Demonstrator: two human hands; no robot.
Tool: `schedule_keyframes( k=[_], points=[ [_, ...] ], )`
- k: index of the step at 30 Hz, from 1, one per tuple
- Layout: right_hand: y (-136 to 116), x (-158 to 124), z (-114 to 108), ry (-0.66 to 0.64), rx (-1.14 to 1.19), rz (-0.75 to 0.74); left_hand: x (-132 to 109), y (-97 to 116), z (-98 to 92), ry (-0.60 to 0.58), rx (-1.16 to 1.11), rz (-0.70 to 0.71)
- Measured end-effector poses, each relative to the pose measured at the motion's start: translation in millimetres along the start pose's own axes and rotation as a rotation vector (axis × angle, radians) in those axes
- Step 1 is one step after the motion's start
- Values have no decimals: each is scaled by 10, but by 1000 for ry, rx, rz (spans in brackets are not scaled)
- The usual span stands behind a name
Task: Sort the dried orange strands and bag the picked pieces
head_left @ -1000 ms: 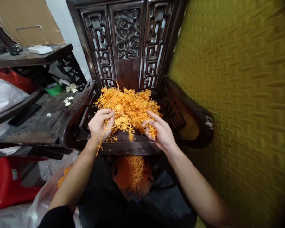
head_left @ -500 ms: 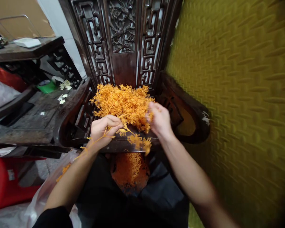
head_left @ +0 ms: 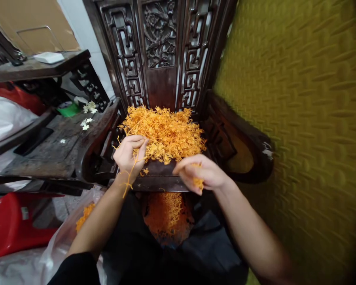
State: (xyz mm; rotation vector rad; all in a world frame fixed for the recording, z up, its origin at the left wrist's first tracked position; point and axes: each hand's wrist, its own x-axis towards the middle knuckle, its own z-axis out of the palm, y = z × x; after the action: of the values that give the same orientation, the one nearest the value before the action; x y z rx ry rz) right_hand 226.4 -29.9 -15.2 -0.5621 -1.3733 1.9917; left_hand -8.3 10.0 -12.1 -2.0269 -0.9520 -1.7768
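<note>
A heap of thin orange strands point(head_left: 166, 132) lies on the seat of a dark carved wooden chair point(head_left: 160, 59). My left hand point(head_left: 129, 155) is closed at the heap's near left edge, gripping a few long strands that hang down past my wrist. My right hand point(head_left: 200, 173) hovers over the seat's front edge, fingers curled around a small clump of the orange strands. Below the seat edge, between my knees, an opened black bag holds more orange strands point(head_left: 167, 211).
A yellow embossed wall point(head_left: 299, 118) stands close on the right. Left of the chair is a dark wooden table point(head_left: 47, 146) with small white flowers point(head_left: 87, 122). A red plastic stool point(head_left: 14, 221) and a clear plastic bag point(head_left: 62, 245) sit lower left.
My right hand has come off the heap toward me with a small clump and now hangs over the seat's front edge. My left hand has stayed at the heap's left edge, holding strands.
</note>
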Motion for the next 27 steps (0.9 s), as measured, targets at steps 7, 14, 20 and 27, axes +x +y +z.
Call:
schedule_keyframes(
  k=[7,14,20,27],
  points=[
    [400,370,316,151,148,68,23,114,107,90,31,77],
    [237,328,271,341,339,-137,57,52,84,166,22,22],
    [301,440,283,698,363,-82,-1,52,76,108,36,38],
    [161,307,-102,983,378,-283,152,-156,-178,337,74,-203]
  ],
)
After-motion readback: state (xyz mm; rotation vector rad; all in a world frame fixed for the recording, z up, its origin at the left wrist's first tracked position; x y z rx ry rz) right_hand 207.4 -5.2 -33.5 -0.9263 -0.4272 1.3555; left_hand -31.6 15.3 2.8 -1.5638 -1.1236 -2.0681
